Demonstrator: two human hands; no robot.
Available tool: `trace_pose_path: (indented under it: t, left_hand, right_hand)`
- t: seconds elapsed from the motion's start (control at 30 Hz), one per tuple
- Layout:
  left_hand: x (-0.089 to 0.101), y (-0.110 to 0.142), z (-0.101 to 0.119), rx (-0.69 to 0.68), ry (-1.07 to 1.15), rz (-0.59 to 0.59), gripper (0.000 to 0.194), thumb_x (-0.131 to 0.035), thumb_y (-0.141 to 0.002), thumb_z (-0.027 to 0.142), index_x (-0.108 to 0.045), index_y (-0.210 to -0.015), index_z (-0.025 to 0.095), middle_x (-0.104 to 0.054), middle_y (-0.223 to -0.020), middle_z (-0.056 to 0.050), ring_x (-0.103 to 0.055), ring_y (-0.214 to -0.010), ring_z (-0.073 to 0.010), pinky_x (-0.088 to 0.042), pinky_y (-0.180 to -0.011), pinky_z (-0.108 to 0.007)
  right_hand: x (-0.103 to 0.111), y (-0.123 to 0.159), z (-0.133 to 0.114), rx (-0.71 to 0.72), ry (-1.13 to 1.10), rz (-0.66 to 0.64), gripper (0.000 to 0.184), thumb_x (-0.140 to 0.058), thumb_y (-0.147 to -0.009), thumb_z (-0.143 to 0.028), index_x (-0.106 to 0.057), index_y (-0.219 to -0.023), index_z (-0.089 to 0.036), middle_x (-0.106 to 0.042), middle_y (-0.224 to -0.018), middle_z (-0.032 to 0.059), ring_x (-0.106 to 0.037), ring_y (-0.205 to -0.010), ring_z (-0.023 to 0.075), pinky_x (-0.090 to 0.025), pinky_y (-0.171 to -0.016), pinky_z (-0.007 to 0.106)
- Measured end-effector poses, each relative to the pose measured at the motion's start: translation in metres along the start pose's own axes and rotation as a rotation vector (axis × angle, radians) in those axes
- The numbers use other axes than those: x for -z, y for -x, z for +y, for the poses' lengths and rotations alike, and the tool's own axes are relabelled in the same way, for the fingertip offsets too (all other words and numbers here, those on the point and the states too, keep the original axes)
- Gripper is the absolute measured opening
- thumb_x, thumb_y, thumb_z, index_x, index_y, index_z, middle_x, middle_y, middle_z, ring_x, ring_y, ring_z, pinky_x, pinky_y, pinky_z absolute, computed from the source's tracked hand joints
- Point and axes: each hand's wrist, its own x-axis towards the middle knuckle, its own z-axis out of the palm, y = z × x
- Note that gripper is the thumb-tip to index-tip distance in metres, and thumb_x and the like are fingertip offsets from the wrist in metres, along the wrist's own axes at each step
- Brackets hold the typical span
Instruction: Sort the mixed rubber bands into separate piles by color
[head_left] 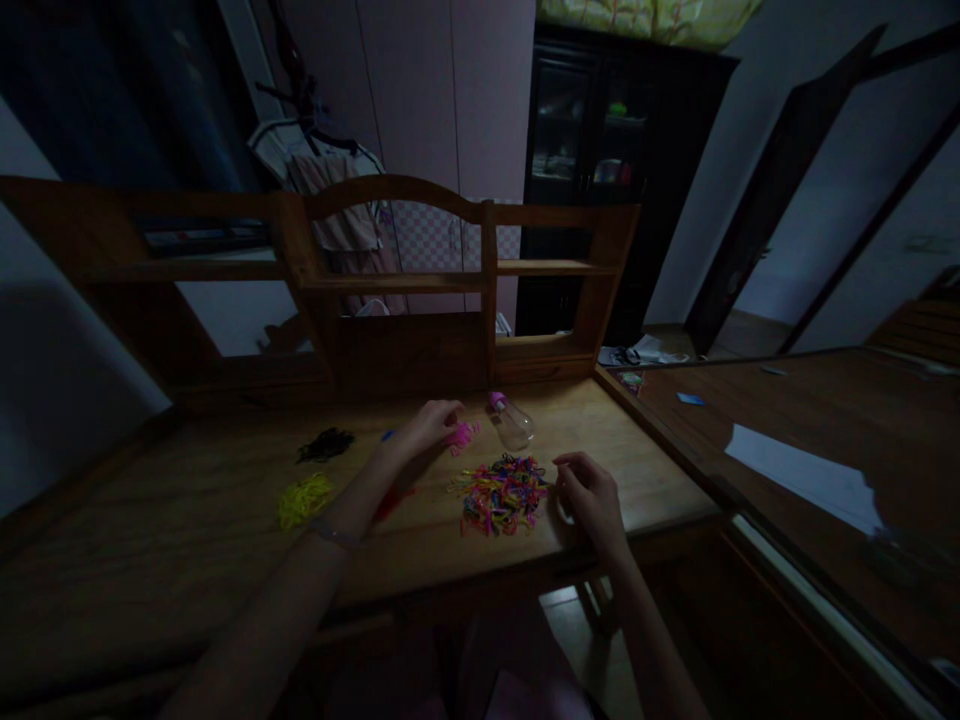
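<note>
A heap of mixed coloured small elastic bands [501, 494] lies on the wooden desk [225, 520] in front of me. My left hand [429, 425] reaches forward with fingers pinched just left of a small pink pile of bands [463, 436]; whether it holds one I cannot make out. My right hand [590, 492] rests curled at the right edge of the mixed heap, fingertips touching the bands. A clear bulb-shaped bottle with a pink cap [511, 419] lies on its side behind the heap.
Sorted piles sit to the left: yellow bands [304, 498], black bands [325, 444], a few red bands [391, 502], a blue bit [387, 436]. A wooden shelf unit [390, 290] backs the desk. Another dark tabletop [810, 440] adjoins on the right. The room is dim.
</note>
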Motion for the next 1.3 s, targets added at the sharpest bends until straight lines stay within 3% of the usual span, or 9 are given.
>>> trace_pose_path:
  t: [0.1, 0.27, 0.33, 0.57, 0.73, 0.87, 1.07, 1.17, 1.3]
  left_hand:
    - [0.004, 0.002, 0.004, -0.012, -0.014, 0.014, 0.032, -0.057, -0.074, 0.017, -0.065, -0.105, 0.014, -0.066, -0.098, -0.008, -0.059, -0.089, -0.0171, -0.043, -0.078, -0.024]
    - [0.004, 0.01, 0.002, -0.036, 0.024, -0.249, 0.015, -0.061, -0.068, 0.018, -0.069, -0.082, 0.017, -0.066, -0.072, 0.0, -0.06, -0.067, -0.0136, -0.041, -0.06, -0.02]
    - [-0.001, 0.013, 0.001, -0.028, 0.032, -0.289, 0.015, -0.061, -0.066, 0.016, -0.068, -0.079, 0.017, -0.065, -0.069, 0.001, -0.059, -0.065, -0.0134, -0.039, -0.058, -0.019]
    - [-0.008, 0.013, 0.012, -0.051, 0.072, -0.15, 0.021, -0.058, -0.073, 0.02, -0.068, -0.092, 0.016, -0.067, -0.085, -0.003, -0.059, -0.079, -0.0163, -0.043, -0.068, -0.022]
    - [-0.005, 0.012, 0.047, -0.188, 0.071, -0.148, 0.019, -0.056, -0.08, 0.018, -0.068, -0.094, 0.015, -0.065, -0.084, -0.005, -0.058, -0.076, -0.0156, -0.042, -0.071, -0.024]
    - [-0.01, 0.042, 0.077, -0.208, 0.062, -0.134, 0.015, -0.054, -0.085, 0.021, -0.068, -0.091, 0.018, -0.066, -0.089, -0.006, -0.058, -0.082, -0.0184, -0.042, -0.075, -0.027]
    - [-0.023, 0.115, 0.096, 0.034, 0.163, 0.114, 0.02, -0.051, -0.089, 0.036, -0.067, -0.094, 0.025, -0.068, -0.099, -0.004, -0.061, -0.092, -0.0219, -0.045, -0.084, -0.032]
    - [-0.037, 0.136, 0.093, 0.162, 0.22, 0.247, 0.017, -0.053, -0.088, 0.036, -0.066, -0.087, 0.026, -0.069, -0.094, -0.002, -0.063, -0.09, -0.0209, -0.047, -0.083, -0.031]
    - [-0.053, 0.153, 0.084, 0.277, 0.314, 0.264, 0.019, -0.053, -0.087, 0.039, -0.066, -0.085, 0.026, -0.069, -0.094, -0.002, -0.064, -0.089, -0.021, -0.049, -0.081, -0.031]
  right_hand:
    - [0.0, 0.0, 0.0, -0.001, 0.002, -0.008, 0.029, -0.053, -0.085, -0.041, -0.065, -0.093, -0.017, -0.059, -0.06, -0.0012, -0.051, -0.045, 0.0123, -0.036, -0.042, 0.021]
    - [0.0, 0.0, -0.001, 0.005, 0.01, -0.01, 0.026, -0.053, -0.085, -0.038, -0.065, -0.092, -0.017, -0.06, -0.063, -0.0003, -0.054, -0.05, 0.0131, -0.039, -0.046, 0.022]
    - [0.0, 0.0, 0.0, 0.006, 0.014, -0.008, 0.025, -0.053, -0.085, -0.038, -0.065, -0.092, -0.017, -0.06, -0.063, -0.0002, -0.054, -0.05, 0.0131, -0.039, -0.046, 0.022]
    - [0.0, 0.0, 0.0, 0.012, 0.013, -0.008, 0.024, -0.052, -0.085, -0.037, -0.065, -0.092, -0.017, -0.058, -0.06, -0.0014, -0.053, -0.049, 0.0128, -0.038, -0.045, 0.022]
    - [0.001, -0.001, -0.002, 0.016, 0.059, -0.048, 0.016, -0.055, -0.081, -0.029, -0.066, -0.085, -0.018, -0.061, -0.064, -0.0011, -0.054, -0.054, 0.013, -0.039, -0.05, 0.022]
    - [0.009, 0.002, -0.004, 0.046, 0.147, -0.186, 0.011, -0.059, -0.079, -0.027, -0.066, -0.079, -0.019, -0.059, -0.062, -0.0021, -0.053, -0.056, 0.013, -0.038, -0.051, 0.022]
    - [0.02, 0.009, -0.01, 0.167, 0.305, -0.299, 0.008, -0.063, -0.081, -0.026, -0.067, -0.082, -0.02, -0.061, -0.081, 0.0026, -0.055, -0.069, 0.015, -0.043, -0.062, 0.025]
    - [0.017, 0.009, -0.011, 0.187, 0.35, -0.322, 0.008, -0.063, -0.082, -0.027, -0.066, -0.086, -0.021, -0.059, -0.084, 0.0029, -0.054, -0.07, 0.0151, -0.043, -0.063, 0.026]
    - [0.009, 0.003, -0.01, 0.204, 0.411, -0.357, 0.007, -0.062, -0.085, -0.028, -0.064, -0.086, -0.021, -0.059, -0.087, 0.0038, -0.055, -0.074, 0.016, -0.043, -0.066, 0.027]
